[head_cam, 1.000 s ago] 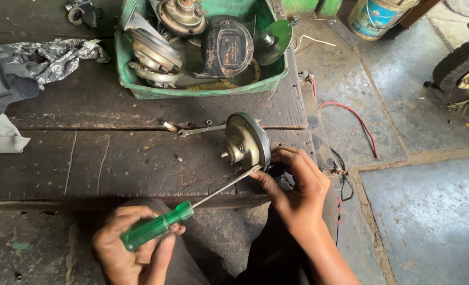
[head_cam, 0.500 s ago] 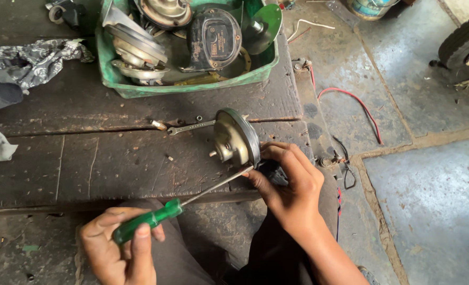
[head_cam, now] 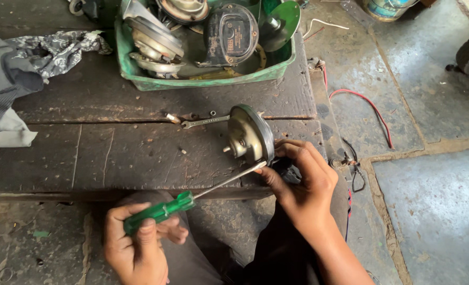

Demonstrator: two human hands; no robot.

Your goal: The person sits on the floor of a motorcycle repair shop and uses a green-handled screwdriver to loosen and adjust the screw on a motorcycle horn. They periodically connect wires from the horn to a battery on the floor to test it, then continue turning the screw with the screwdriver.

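I am closing my left grip (head_cam: 137, 240) round a green screwdriver (head_cam: 160, 211), its tip at the round metal horn (head_cam: 250, 134) my right grip (head_cam: 303, 182) is clasping on the surface (head_cam: 113, 153), spanner (head_cam: 205, 122) and green tray (head_cam: 203, 79) beyond.

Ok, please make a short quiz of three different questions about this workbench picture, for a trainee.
1. True or false: the left hand grips the green-handled screwdriver.
2. What does the right hand steady on the wooden bench? A) round metal horn B) hammer C) paint can
3. Fill in: a small spanner lies between the round metal horn and the green ____ of parts.

Key: 1 true; 2 A; 3 tray.
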